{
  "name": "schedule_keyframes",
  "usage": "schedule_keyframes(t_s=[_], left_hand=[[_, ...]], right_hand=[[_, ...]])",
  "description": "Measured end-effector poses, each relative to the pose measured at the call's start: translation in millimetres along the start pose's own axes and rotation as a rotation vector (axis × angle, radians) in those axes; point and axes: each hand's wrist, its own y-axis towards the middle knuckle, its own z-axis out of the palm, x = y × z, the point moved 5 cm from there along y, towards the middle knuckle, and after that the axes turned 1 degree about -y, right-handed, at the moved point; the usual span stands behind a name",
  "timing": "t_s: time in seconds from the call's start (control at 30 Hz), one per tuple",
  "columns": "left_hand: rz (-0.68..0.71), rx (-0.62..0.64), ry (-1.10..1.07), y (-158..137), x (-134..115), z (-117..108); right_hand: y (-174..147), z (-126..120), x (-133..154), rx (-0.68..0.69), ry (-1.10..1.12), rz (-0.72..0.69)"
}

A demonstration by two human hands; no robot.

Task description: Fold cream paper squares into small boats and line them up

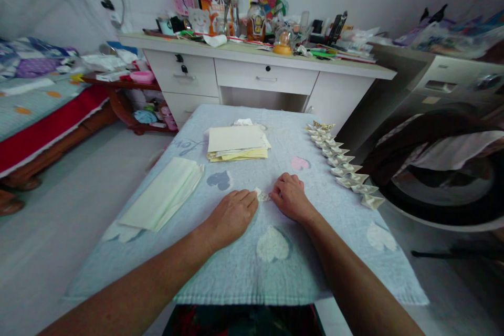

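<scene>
A small piece of folded printed paper (pixel 263 196) lies on the cloth-covered table (pixel 236 283), between my two hands. My left hand (pixel 235 215) rests low over its left end, fingers pressed together. At the right end, my right hand (pixel 290 197) pinches with curled fingers; its fingertips partly hide the paper. A row of several small folded paper boats (pixel 345 168) runs down the table's right side. Beyond my hands sits a stack of cream and yellow paper sheets (pixel 238 140). Pale green paper sheets (pixel 159 194) lie in a bundle to the left.
A white desk (pixel 268 72) crowded with jars, bags and small items stands behind the table. To the right is a washing machine (pixel 437 142) with cloth hanging from its door opening. A bed (pixel 51 115) and a low wooden shelf (pixel 118 86) are at the left.
</scene>
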Motion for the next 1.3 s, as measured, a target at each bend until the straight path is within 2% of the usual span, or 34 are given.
schedule_keyframes(t_s=[0.17, 0.27, 0.43, 0.57, 0.73, 0.83, 1.1, 1.3], left_hand=[[0.008, 0.021, 0.091, 0, -4, -2], [0.010, 0.026, 0.118, 1, -6, -4], [0.021, 0.019, 0.140, 1, -8, -3], [0.020, 0.003, 0.156, -1, -7, 3], [0.024, -0.011, 0.164, -5, -7, 5], [0.025, 0.022, 0.153, -5, -6, 4], [-0.003, 0.080, 0.121, -7, -4, 6], [-0.007, 0.085, 0.111, -9, -3, 6]], right_hand=[[-1, -7, -7, -0.002, 0.090, 0.025], [-1, -7, -4, -0.067, 0.127, 0.010], [-2, 4, 14, -0.125, 0.059, -0.101], [-3, 10, 23, -0.132, -0.001, -0.090], [-3, 11, 25, -0.095, -0.026, -0.071], [-3, 11, 21, -0.066, -0.030, -0.051], [-4, 8, -4, 0.017, -0.031, 0.040], [-5, 6, -15, 0.084, 0.008, 0.029]])
